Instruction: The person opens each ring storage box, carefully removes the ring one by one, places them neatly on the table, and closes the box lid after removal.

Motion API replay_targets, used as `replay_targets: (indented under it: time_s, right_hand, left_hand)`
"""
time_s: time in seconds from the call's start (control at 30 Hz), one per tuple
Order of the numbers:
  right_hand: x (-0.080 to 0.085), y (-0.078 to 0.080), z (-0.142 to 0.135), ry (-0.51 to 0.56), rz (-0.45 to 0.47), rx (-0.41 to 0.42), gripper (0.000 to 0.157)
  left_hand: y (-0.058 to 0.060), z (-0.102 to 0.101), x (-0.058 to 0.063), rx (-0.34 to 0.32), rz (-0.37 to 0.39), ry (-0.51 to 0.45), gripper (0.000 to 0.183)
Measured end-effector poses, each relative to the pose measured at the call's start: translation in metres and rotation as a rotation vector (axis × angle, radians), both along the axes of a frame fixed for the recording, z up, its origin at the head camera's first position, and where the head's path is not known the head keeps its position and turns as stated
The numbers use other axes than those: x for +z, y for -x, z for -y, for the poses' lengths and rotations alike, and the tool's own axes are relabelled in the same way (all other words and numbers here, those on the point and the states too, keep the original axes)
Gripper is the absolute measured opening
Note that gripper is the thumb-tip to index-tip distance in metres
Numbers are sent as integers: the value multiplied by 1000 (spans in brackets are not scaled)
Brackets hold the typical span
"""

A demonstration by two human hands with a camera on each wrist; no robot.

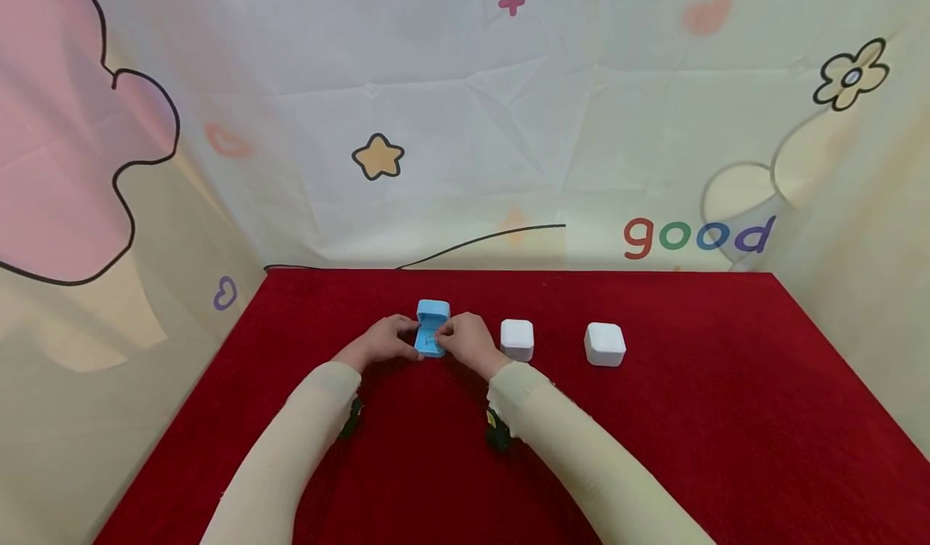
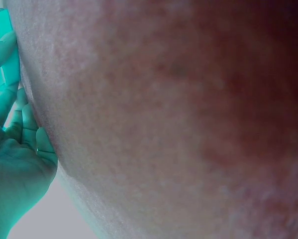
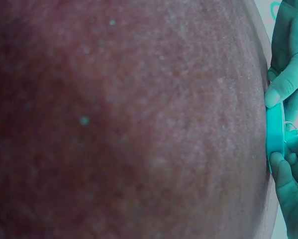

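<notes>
A light blue ring box (image 1: pixel 433 309) stands with its lid raised on the red cloth. My left hand (image 1: pixel 383 340) grips the box at its left side, thumb at the front corner and fingers farther back. My right hand (image 1: pixel 471 341) reaches in from the right, its fingertips pinching at a small thin ring (image 3: pixel 292 128) in the box. In the right wrist view, the right thumb (image 3: pixel 280 89) overlaps the right end of the box's front. The left wrist view catches the blue box (image 2: pixel 9 55) only at its left edge, between the fingers.
Two white closed boxes stand to the right: one white box (image 1: pixel 517 339) close beside the right wrist, another white box (image 1: pixel 605 344) farther right. A red cloth (image 1: pixel 690 416) covers the table, and a printed curtain (image 1: pixel 465 125) hangs behind it. Dark bands circle both wrists.
</notes>
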State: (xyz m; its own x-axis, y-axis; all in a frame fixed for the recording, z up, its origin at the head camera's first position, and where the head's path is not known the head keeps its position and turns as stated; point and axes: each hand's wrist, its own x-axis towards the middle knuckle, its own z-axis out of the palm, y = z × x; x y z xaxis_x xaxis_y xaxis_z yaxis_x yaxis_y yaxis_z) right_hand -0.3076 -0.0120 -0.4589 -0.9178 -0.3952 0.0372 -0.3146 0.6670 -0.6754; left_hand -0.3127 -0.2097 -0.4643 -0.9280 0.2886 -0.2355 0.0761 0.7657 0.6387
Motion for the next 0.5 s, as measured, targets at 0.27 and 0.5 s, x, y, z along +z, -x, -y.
replay_targets:
  time_s: [0.27, 0.5]
  right_hand:
    - [-2, 2, 0, 58, 36, -31, 17]
    - [-2, 1, -2, 70, 30, -33, 17]
  left_hand:
    - [0, -1, 3, -9, -4, 12, 66]
    - [-2, -2, 5, -11, -5, 0, 66]
